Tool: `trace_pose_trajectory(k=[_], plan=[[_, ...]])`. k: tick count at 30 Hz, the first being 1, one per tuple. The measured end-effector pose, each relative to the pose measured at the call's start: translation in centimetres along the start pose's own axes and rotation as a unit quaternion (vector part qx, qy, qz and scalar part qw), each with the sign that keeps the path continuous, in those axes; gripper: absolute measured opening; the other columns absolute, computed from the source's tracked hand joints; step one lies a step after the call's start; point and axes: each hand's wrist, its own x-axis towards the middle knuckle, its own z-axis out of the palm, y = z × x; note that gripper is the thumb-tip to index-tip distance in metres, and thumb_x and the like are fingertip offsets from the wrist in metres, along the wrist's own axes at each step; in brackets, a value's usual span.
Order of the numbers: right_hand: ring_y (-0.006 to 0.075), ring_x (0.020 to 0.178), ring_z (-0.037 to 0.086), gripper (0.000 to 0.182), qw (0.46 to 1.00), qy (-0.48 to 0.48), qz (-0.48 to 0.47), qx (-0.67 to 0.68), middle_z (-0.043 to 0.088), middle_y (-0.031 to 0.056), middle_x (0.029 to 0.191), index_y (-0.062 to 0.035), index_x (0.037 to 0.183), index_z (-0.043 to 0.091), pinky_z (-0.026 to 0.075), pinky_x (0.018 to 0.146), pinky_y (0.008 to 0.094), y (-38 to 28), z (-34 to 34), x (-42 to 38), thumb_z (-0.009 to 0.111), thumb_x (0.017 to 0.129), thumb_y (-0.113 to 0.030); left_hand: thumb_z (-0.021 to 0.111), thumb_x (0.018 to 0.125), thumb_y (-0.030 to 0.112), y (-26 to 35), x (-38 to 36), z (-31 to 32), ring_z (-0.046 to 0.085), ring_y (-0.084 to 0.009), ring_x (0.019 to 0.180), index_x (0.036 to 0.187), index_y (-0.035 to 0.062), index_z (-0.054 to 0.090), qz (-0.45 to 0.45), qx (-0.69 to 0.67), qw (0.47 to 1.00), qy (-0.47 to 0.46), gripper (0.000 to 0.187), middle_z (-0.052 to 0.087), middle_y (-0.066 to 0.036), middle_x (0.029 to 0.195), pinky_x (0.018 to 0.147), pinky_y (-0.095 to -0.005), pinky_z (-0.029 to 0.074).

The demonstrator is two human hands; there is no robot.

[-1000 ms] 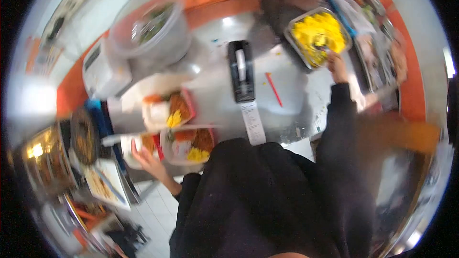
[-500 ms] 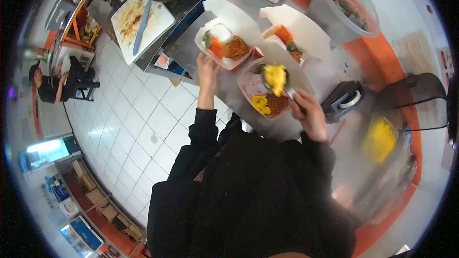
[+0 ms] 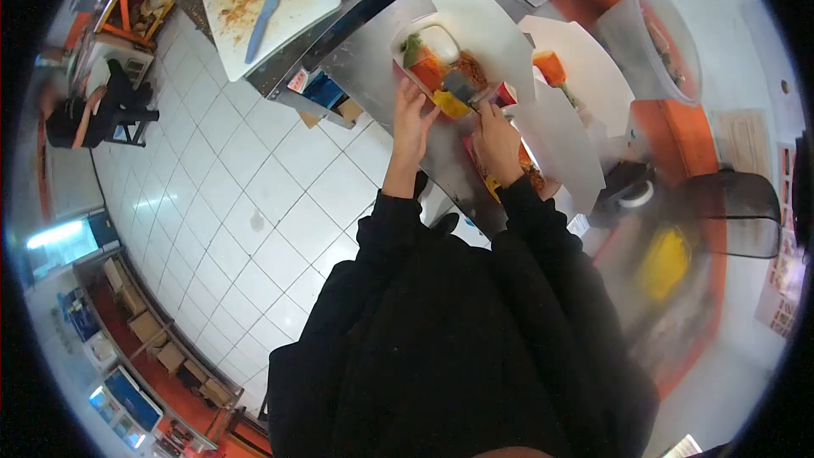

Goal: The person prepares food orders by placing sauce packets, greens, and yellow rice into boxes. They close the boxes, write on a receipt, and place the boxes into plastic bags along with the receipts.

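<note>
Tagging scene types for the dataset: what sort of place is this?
Probably a takeaway food counter or small restaurant kitchen. Open takeaway boxes filled with food sit on a steel counter, a soiled cutting board with a knife lies nearby, and the floor is white tile.

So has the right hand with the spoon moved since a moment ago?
Yes. The right hand has gone from the near food box to the far box beside the left hand, and its spoon now sits over the food there.

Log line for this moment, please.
left hand: steadies open meal box | right hand: grip on spoon, over yellow food | steel counter
</note>
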Motion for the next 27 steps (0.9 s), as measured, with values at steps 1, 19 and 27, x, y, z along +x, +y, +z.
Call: trace_pose_trajectory(k=[1,19,27], plan=[[0.0344,0.073,0.057,0.017,1.0,0.004,0.006,-0.002,0.054,0.0152,0.087,-0.0086,0.099,0.048,0.045,0.058,0.0441,0.1,0.0,0.2,0.044,0.085,-0.018,0.038,0.087,0.007,0.0,0.3,0.0,0.033,-0.0227,0.12,0.134,0.0104,0.019,0.001,0.007,1.0,0.0,0.05,0.031,-0.012,0.128,0.091,-0.0434,0.038],[0.0057,0.048,0.043,0.014,0.732,0.514,0.35,0.28,0.053,0.0018,0.065,-0.0019,0.086,0.056,0.028,0.042,0.0202,22.5,-27.7,-26.6,0.048,0.085,-0.014,0.047,0.084,0.01,0.7,-3.5,0.4,0.048,-0.0242,0.1,0.123,0.0047,0.032,0.251,0.324,0.907,0.093,0.042,0.039,-0.014,0.118,0.08,-0.0347,0.043],[0.0272,0.082,0.061,0.027,0.745,0.173,0.629,-0.141,0.064,0.0134,0.079,-0.0099,0.096,0.064,0.046,0.073,0.0362,41.2,-27.3,-36.4,0.055,0.076,-0.025,0.044,0.085,0.004,-1.2,-7.2,14.2,0.05,-0.0194,0.083,0.11,0.0018,0.037,0.439,0.344,0.828,-0.055,0.026,0.048,-0.013,0.094,0.07,-0.0307,0.043]])
